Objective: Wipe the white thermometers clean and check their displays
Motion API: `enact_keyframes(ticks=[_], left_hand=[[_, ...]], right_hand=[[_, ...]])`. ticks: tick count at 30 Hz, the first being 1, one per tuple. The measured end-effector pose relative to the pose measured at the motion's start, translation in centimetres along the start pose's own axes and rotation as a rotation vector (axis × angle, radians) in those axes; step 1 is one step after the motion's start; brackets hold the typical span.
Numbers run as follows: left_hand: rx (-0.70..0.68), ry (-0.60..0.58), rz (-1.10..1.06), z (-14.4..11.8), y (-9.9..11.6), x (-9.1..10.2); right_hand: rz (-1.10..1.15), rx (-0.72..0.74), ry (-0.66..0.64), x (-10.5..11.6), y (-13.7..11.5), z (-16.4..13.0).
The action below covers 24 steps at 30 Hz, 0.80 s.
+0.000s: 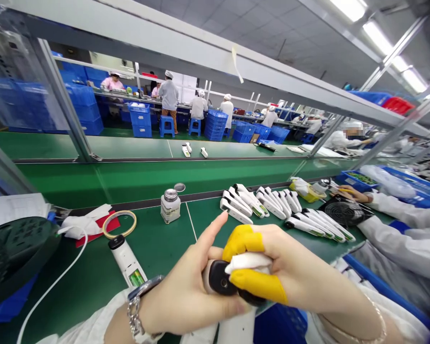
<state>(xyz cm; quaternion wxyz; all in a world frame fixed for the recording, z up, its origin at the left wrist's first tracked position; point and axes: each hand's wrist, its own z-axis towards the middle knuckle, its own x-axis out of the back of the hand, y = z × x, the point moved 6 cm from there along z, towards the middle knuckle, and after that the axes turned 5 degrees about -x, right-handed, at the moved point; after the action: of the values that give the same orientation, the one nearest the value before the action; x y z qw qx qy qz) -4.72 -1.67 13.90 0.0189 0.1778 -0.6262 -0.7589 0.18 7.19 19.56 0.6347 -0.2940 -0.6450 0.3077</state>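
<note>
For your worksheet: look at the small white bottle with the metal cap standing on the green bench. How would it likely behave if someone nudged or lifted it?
The small white bottle stands upright on a squat, wide base, so a nudge would probably slide it on the green bench rather than tip it. It looks small enough to lift easily. If knocked over, its rounded body may roll.

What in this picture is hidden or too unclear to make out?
Head view, the only one:
- White device: mostly covered by the left hand and right hand; its lower end is cut off by the bottom edge.
- White cloth: pinched under yellow finger cots, extent hidden.
- Small bottle: label too small to read.
- Co-worker's hand: what it holds is too small to tell.
</note>
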Motion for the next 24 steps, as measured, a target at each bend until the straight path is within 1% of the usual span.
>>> enact_keyframes(ticks=[2, 5, 7, 9, 11, 14, 16, 19, 21, 24], left_hand=[[-0.056, 0.029, 0.084, 0.0, 0.2, 0.2], [-0.107, 0.03, 0.118, -0.1, 0.4, 0.4], [-0.085, 0.025, 0.098, -0.1, 0.3, 0.5], [-0.04, 0.016, 0.063, -0.1, 0.0, 0.5], [-0.019, 0.015, 0.051, -0.1, -0.2, 0.6], [-0.059, 0.042, 0.097, 0.0, -0.1, 0.8], [-0.082, 0.05, 0.122, 0.2, -0.1, 0.9], [-0.043, 0.071, 0.123, 0.6, -0.4, 0.9], [-0.024, 0.092, 0.095, 0.8, -0.6, 1.0], [-0.037, 0.111, 0.083, 0.9, -0.7, 1.1]], right_hand=[[0.022, 0.014, 0.025, 0.2, 0.2, 0.0], [0.061, 0.092, 0.121, 0.8, 0.2, -0.2], [0.067, 0.168, 0.158, 0.8, -0.1, -0.5], [0.086, 0.218, 0.155, 0.6, -0.5, -0.7], [0.111, 0.185, 0.151, 0.3, -0.3, -0.7], [0.075, 0.098, 0.146, 0.2, 0.2, -0.7], [-0.002, 0.107, 0.143, 0.2, 0.2, -0.6], [-0.088, 0.109, 0.159, 0.3, 0.3, -0.5], [-0.09, 0.082, 0.185, 0.3, 0.5, -0.4], [-0.096, 0.056, 0.209, 0.1, 0.7, -0.5]])
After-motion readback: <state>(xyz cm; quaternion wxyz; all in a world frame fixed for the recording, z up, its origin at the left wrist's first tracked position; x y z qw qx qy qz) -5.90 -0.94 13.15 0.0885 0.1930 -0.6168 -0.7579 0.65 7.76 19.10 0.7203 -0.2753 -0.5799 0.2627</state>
